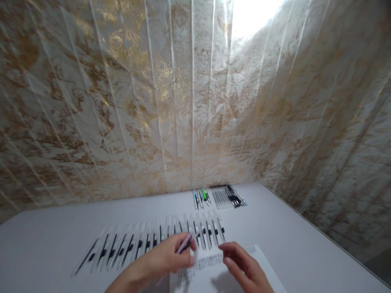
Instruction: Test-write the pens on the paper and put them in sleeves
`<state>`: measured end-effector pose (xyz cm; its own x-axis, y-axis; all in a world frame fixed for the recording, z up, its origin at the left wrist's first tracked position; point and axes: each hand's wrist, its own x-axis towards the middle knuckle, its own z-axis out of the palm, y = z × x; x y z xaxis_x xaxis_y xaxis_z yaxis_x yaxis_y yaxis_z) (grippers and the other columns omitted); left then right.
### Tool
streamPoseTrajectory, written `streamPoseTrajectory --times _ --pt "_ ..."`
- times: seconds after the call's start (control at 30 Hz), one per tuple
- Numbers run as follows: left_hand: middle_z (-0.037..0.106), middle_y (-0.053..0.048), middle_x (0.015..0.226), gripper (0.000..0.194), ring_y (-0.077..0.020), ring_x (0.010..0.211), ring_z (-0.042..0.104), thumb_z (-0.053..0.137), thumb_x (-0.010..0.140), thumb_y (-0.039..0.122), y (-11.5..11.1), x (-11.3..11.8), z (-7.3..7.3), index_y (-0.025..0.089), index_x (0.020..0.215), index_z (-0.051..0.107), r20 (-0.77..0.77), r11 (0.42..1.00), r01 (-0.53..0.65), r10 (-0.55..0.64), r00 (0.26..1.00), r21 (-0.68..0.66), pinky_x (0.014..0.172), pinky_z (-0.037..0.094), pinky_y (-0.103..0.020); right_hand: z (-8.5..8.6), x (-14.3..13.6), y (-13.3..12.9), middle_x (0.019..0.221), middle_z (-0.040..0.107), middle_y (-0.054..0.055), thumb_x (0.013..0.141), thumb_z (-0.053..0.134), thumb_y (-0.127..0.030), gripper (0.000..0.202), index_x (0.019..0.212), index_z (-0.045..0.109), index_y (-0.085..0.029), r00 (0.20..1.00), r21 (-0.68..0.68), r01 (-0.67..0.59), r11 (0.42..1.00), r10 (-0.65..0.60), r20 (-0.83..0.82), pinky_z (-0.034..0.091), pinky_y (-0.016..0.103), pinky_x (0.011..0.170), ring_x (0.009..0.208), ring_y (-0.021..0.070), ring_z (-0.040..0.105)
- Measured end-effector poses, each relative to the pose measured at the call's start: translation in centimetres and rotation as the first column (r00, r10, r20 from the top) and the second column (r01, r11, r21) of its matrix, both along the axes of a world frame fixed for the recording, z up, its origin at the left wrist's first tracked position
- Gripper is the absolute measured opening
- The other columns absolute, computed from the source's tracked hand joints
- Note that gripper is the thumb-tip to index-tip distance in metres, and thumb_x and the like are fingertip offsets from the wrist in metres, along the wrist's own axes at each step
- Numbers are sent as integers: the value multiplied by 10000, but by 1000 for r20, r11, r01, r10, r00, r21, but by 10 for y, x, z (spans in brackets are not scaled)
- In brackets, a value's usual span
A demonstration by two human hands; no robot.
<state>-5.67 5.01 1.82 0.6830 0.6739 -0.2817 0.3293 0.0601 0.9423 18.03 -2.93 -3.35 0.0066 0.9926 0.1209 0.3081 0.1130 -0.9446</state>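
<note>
Looking down from the head camera, I see my two bare hands low in the frame over a white worktop (45, 240) set into a corner of marbled gold-and-cream wall panels (122, 101).

My left hand (166, 258) has its fingers closed around a thin pale stick (184, 244), probably a pen, though it is too blurred to be sure. My right hand (244, 266) rests beside it with fingers loosely spread, holding nothing, its fingertips on a white printed sheet (214, 264) that lies flat at the near edge.

Just beyond the hands, a long row of clear-wrapped pens (146, 242) runs across the worktop, side by side, each with a dark tip or clip showing through its sleeve. The row reaches from the far left to just behind my fingers.

Farther back, near the wall, sits a smaller group of pens (200, 197), one with a green part, and just beside it a flat clear pack of dark pens (227, 196).

As I judge it, most pens lie sorted in their row, one is in hand, and the far packs look untouched.
</note>
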Motion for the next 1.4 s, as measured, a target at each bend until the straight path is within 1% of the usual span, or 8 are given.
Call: streamPoseTrajectory --times 0.07,0.13,0.23,0.33,0.47,0.6,0.77,1.4 --pt "375 86 669 339 -99 608 304 679 656 322 -30 -5 3 192 936 539 42 994 68 -65 997 -85 544 267 -228 19 -11 -1 979 653 58 889 554 -442 279 1061 665 -252 998 44 -58 997 57 25 461 308 740 879 225 608" --pt "362 86 674 328 -100 601 277 683 618 264 -49 -5 6 202 899 525 57 986 97 -90 994 -136 536 232 -240 36 -28 -2 1010 624 52 870 594 -418 255 1052 669 -256 991 79 -130 988 129 28 446 306 762 874 209 586" --pt "366 73 709 303 -105 621 268 673 603 241 -61 -5 14 202 852 504 64 988 95 -88 994 -119 541 219 -252 52 -53 0 923 596 36 842 644 -420 204 869 702 -226 976 135 -217 967 217 15 419 303 772 889 208 565" --pt "362 70 721 297 -104 620 259 663 624 244 -63 -12 21 203 868 498 82 992 79 -70 994 -104 539 206 -253 63 -63 8 782 573 12 843 648 -437 274 717 665 -194 972 146 -229 962 233 -7 397 290 714 785 183 542" --pt "375 66 733 303 -104 622 273 648 619 226 -62 -26 31 204 887 508 27 993 55 -52 998 -108 537 210 -253 81 -47 21 623 545 -28 848 625 -496 330 733 598 -187 974 97 -152 984 166 -156 365 254 568 581 128 466" --pt "361 73 705 300 -108 634 282 632 602 214 -62 -35 42 203 879 517 -57 995 15 -21 998 -103 545 210 -256 97 -13 29 564 542 -44 810 648 -551 373 788 586 -185 969 120 21 993 9 -246 350 229 479 500 106 440" --pt "352 77 711 314 -105 630 274 656 607 242 -64 -37 47 206 883 512 -43 993 19 -24 999 -113 545 207 -252 101 7 28 552 550 -42 774 696 -539 382 748 590 -173 970 67 36 997 -18 -241 355 216 467 489 94 439" --pt "340 75 709 291 -109 618 254 639 638 251 -67 -38 47 208 892 503 -32 992 29 -33 999 -120 535 191 -255 92 6 31 559 543 -47 777 706 -522 379 745 585 -164 945 9 -12 1000 14 -328 331 225 477 472 83 433"
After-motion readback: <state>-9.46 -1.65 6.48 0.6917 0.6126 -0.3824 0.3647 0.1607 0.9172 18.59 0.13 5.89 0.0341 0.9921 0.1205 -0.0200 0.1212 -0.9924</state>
